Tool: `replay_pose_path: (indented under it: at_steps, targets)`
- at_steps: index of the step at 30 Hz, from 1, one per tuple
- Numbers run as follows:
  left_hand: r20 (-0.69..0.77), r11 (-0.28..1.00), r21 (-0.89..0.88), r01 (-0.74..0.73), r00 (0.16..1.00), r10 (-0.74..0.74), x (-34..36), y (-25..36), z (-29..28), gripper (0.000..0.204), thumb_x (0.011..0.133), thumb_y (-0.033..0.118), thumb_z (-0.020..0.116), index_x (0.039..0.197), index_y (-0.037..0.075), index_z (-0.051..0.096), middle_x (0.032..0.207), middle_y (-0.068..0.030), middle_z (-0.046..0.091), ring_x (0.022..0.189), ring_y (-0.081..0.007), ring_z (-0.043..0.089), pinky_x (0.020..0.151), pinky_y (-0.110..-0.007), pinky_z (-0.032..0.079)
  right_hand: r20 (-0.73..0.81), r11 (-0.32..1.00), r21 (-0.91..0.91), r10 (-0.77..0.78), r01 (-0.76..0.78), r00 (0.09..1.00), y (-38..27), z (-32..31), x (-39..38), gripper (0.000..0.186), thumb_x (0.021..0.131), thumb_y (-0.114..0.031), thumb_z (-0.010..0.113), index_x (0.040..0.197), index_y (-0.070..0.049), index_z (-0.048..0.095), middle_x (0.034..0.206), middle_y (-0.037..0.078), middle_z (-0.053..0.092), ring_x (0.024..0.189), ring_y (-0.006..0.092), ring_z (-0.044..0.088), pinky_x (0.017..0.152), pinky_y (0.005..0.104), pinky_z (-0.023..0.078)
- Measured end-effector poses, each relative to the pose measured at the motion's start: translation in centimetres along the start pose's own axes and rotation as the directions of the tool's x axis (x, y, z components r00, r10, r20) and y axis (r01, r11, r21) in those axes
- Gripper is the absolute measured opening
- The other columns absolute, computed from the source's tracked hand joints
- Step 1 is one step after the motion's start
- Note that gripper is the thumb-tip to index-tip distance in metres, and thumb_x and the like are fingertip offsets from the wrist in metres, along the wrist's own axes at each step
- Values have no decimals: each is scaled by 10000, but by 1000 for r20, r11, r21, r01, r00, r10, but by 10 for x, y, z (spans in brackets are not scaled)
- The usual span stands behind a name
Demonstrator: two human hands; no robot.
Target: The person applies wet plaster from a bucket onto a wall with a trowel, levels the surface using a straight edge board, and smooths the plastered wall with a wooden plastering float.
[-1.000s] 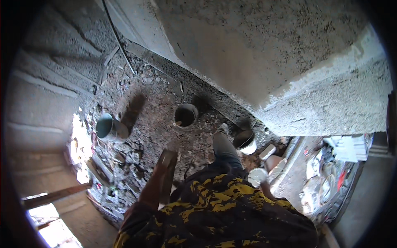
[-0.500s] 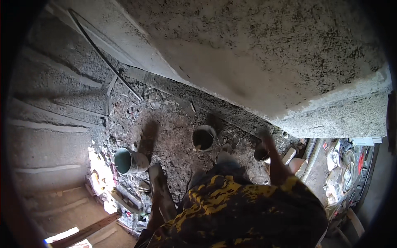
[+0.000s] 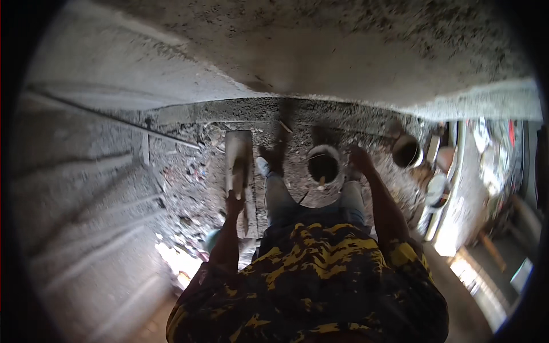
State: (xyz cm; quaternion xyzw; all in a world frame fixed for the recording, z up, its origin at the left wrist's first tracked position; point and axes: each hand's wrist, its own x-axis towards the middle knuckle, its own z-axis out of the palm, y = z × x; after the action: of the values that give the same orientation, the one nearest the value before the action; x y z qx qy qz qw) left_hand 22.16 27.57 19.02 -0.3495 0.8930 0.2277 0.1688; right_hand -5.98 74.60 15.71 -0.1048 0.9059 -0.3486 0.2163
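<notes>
My left hand [image 3: 234,203] is closed round the handle of a long plastering float [image 3: 245,150], held out over the ground in front of my left side. My right hand [image 3: 359,160] hangs just right of the middle bucket [image 3: 324,148], apart from the wall. Its fingers look curled but are dark and smeared by motion, so whether anything is in them does not show. The middle bucket stands between my feet and has a dark inside. Partly behind my left forearm is a greenish bucket [image 3: 213,238].
Ahead rises a wall [image 3: 320,63], partly smooth and partly rough. A long thin bar [image 3: 114,119] leans at the left. Another bucket [image 3: 407,152] and a round container [image 3: 437,190] stand on the right, near clutter and plastic [image 3: 486,143]. Rubble covers the ground [image 3: 189,171].
The view has swung round and the wall's lower edge now runs nearly level. My left hand and the float now reach forward. My right hand is now beside the middle bucket, away from the right one.
</notes>
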Motion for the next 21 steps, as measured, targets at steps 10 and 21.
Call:
replay_pose_path:
  at_steps: [10,21]
  targets:
    - [246,951,116,-286,936,252,138,-70,-95,520,633,155,695,1071,-20,476,941,-240,577,918,-385,557,783,-419,447,272,-193,871,955,-452,116,-108,140,-303,137,806,-232,508,888,-137,563,778,25,582,612,125,556,521,258,414]
    - [392,529,17,-848,493,777,76,178,-107,457,750,206,620,1129,-5,477,1058,-256,535,987,-420,499,835,-449,406,76,-215,972,676,97,733,-351,188,-39,523,840,-379,558,1191,-24,400,1021,114,534,863,190,534,693,346,452]
